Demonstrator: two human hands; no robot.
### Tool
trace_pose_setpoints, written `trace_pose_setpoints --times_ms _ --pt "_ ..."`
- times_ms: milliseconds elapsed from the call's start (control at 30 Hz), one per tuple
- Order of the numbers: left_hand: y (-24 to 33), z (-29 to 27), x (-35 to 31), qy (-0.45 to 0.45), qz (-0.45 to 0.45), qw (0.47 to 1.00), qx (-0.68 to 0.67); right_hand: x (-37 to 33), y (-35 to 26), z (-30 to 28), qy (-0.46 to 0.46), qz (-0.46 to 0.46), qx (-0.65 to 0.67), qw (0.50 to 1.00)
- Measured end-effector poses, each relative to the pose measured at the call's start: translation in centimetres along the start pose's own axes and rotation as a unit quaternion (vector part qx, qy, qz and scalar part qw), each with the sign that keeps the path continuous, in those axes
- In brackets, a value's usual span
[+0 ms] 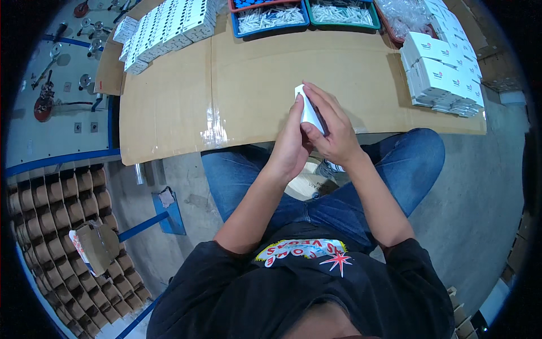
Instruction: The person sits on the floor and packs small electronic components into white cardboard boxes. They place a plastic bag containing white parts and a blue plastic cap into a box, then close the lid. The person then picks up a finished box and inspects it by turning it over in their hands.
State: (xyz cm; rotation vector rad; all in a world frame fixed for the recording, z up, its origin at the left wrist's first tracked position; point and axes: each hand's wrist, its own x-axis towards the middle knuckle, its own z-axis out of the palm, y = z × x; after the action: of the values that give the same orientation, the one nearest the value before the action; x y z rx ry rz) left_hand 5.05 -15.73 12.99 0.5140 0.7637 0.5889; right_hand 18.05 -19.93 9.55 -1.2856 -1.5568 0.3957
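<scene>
Between my two hands, over the near edge of the cardboard-covered table (254, 73), is a small white box (310, 117). My left hand (292, 144) presses against its left side, with the thumb up near the far end. My right hand (334, 130) wraps round the right side, its fingers over the far end and its thumb near the close end. A dark strip shows along the box's right side, beside my right fingers. The palms hide the rest of it, so what is inside cannot be made out.
Stacked white boxes stand at the back left (164, 35) and on the right (443, 73). At the far edge are a blue tray (271, 34) and a green tray (344, 26) of small white pieces, beside clear plastic bags (403, 17). A cardboard divider grid (62, 203) lies lower left.
</scene>
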Motion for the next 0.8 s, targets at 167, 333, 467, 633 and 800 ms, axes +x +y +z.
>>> trace_pose_setpoints --times_ms 167,333,467,633,800 --pt "-0.6 0.2 0.1 0.012 0.031 0.999 -0.006 0.0 0.6 0.4 0.006 -0.034 -0.007 0.999" --pt "-1.0 0.8 0.1 0.021 0.043 0.999 -0.016 -0.3 0.7 0.7 0.03 -0.043 -0.02 0.998" --pt "-1.6 0.8 0.2 0.026 0.039 0.999 -0.021 -0.4 0.7 0.6 0.044 -0.047 0.0 0.998" --pt "-1.8 0.9 0.2 0.04 0.046 0.998 -0.017 -0.5 0.6 0.6 0.044 -0.041 0.002 0.998" --pt "-2.1 0.7 0.3 0.044 0.046 0.998 -0.023 -0.6 0.7 0.9 0.054 -0.051 -0.001 0.997"
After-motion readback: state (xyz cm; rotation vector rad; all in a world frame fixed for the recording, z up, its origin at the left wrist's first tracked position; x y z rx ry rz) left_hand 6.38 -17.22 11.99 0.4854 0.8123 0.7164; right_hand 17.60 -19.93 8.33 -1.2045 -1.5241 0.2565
